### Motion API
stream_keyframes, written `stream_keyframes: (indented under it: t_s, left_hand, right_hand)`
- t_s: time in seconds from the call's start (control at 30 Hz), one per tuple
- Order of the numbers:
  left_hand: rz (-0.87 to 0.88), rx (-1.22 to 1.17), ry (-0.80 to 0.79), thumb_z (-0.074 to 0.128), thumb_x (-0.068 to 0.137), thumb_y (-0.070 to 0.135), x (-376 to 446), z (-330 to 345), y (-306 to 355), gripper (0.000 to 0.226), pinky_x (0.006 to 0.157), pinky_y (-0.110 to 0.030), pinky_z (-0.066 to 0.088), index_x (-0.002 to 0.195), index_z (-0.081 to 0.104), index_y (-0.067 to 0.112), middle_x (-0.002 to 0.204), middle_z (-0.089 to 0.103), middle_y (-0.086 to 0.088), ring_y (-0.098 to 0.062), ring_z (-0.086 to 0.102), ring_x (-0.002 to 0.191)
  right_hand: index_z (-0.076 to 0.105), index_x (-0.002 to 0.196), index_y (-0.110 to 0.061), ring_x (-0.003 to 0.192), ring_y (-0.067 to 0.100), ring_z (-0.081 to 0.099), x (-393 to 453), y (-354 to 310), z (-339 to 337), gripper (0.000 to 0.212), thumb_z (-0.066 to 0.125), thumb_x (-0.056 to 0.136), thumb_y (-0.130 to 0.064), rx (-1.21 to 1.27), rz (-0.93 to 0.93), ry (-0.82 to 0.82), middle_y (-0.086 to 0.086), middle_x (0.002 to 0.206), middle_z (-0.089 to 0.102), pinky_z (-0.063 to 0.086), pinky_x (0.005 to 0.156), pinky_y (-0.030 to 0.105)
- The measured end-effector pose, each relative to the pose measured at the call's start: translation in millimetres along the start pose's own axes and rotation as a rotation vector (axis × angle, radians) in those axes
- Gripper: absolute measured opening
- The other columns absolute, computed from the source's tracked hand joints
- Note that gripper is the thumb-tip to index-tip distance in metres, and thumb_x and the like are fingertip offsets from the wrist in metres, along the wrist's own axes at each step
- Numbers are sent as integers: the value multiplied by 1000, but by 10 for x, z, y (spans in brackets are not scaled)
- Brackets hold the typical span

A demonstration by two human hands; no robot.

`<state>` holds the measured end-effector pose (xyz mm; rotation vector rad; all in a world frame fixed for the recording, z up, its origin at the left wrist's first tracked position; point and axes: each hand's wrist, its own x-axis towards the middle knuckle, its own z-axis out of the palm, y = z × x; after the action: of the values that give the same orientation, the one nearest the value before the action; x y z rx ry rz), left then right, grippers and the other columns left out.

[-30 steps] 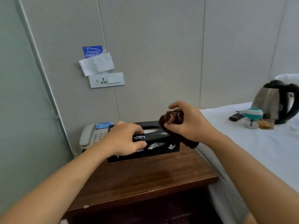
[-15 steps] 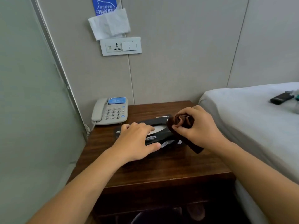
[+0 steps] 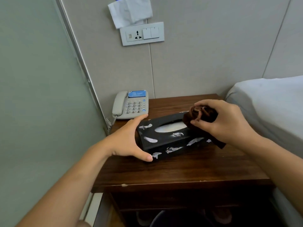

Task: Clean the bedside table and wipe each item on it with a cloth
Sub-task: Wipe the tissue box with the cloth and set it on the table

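Left hand (image 3: pixel 129 141) shifted off top to end of tissue box (image 3: pixel 165 140), spread, bracing it; brown cloth (image 3: pixel 201 117) bunched, pinched in right hand (image 3: pixel 224 122) for wiping.

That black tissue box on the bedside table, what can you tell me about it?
The tissue box is a long, glossy black box with white feather-like marks and an oval slot on top. It lies angled on the wooden table. The left hand cups its near end; the right hand presses a brown cloth on its far end.

Showing two bare forearms and hands.
Wearing no sleeves, gloves, rings or watch; left hand (image 3: pixel 126 141), right hand (image 3: pixel 224 122).
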<state>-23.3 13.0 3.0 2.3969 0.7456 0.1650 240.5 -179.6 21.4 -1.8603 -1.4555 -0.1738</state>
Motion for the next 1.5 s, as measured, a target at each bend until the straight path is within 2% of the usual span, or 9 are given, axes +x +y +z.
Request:
stream_keyframes:
  t_s: [0.17,0.37,0.5,0.7,0.87,1.03,1.23,1.33,1.5]
  left_hand:
    - [-97,26,99,94,39,74,-116,221,319,158,123,-42,31,159,-5,51,167,17,17,-11,24,153]
    - [-76,255,84,75,46,93,-129,587,751,149,115,-48,38,155,-18,53,158,20,6,-26,27,148]
    - [152,355,-70,78,59,85,75,185,623,113,122,-55,27,152,17,63,159,3,27,-16,4,154]
    - [418,410,-65,77,64,81,457,161,687,67,121,-43,22,117,70,41,138,48,28,2,19,146]
    - [542,502,58,66,71,84,603,273,747,63,115,-40,28,108,70,34,119,62,20,-5,41,137]
    - [437,435,-73,80,74,67,663,254,871,53,98,-1,19,106,64,28,125,63,7,-9,47,121]
    - [463,448,-58,64,71,87,709,275,814,56,100,-36,43,106,59,43,103,61,21,-6,54,102]
    - [477,401,-53,62,71,88,671,305,782,57,95,-40,46,102,61,40,108,66,13,-11,57,103]
    - [444,360,-54,71,69,77,627,305,807,61,95,-32,43,112,68,33,128,67,3,-16,55,116]
  right_hand:
    - [68,132,-32,114,28,49,19,129,184,49,77,84,-42,-136,-36,-66,3,123,63,47,98,44]
    - [57,139,-47,134,38,40,-30,338,255,64,31,91,-80,-142,116,-55,7,145,50,36,111,52]
    - [69,129,-34,118,31,51,57,347,239,34,50,102,-45,-128,73,-44,6,127,59,40,104,41]
    - [53,145,-22,108,14,59,249,412,25,52,64,96,-36,-64,115,-83,-3,121,64,46,90,27]
    - [64,132,-23,108,12,62,244,425,-109,38,65,95,-35,-85,128,-92,-6,117,66,41,89,20]
    - [59,132,-33,108,13,55,211,441,17,49,65,89,-56,-87,180,-236,-5,124,50,44,96,24]
    - [64,115,-24,90,13,60,79,236,38,39,72,84,-47,-133,57,-202,-6,107,52,55,82,32]
    - [67,107,-24,88,9,60,-54,170,-9,31,73,83,-41,-93,-64,-255,-7,102,57,52,75,26]
    - [61,118,-24,102,23,62,269,523,-53,34,75,88,-31,-142,146,-44,-2,110,58,44,81,25]
